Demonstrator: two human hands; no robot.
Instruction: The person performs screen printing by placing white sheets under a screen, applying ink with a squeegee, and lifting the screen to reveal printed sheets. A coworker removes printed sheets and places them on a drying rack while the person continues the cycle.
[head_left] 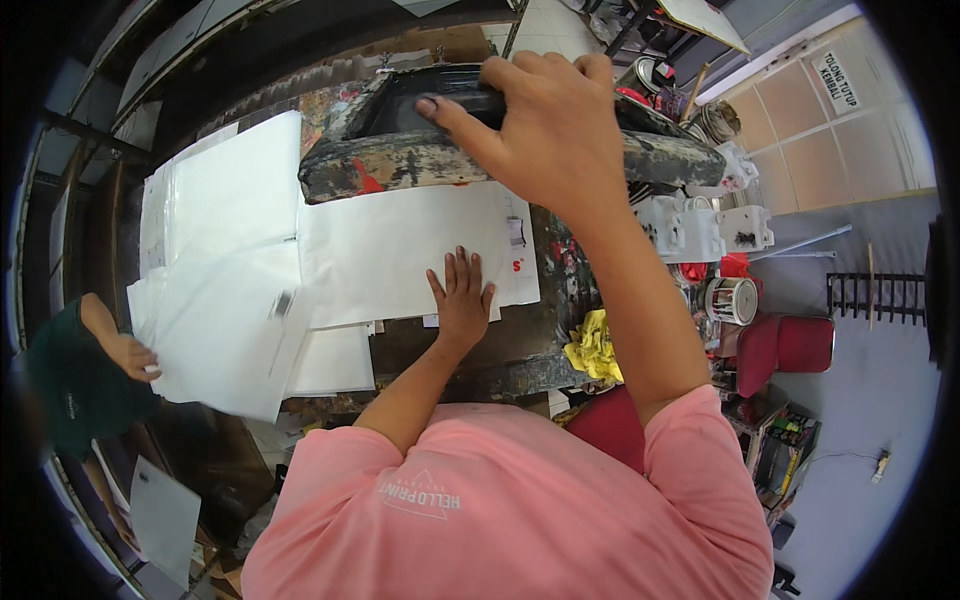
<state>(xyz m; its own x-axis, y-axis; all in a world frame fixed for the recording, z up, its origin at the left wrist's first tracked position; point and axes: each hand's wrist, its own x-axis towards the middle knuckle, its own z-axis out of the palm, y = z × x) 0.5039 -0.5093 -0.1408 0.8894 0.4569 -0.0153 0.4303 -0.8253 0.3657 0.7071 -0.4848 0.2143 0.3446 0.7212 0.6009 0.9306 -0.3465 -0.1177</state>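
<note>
A thick wooden screen-printing frame (400, 165), stained black with ink and marked by a red patch, stands tilted above the far side of the table. My right hand (560, 125) is closed over its near side, thumb pointing left; a dark bar inside the frame shows between thumb and fingers, mostly hidden. Flat on a white sheet (370, 255) in front of the frame lies my left hand (462, 300), its darkened fingers spread. More large white sheets (225, 200) overlap to the left.
At the left a co-worker's hand (135, 358) touches the sheets' edge. Crumpled yellow material (594, 348) lies at the table's near right edge. Right of it are a paint can (732, 300), white plastic containers (665, 225) and a red chair (805, 343).
</note>
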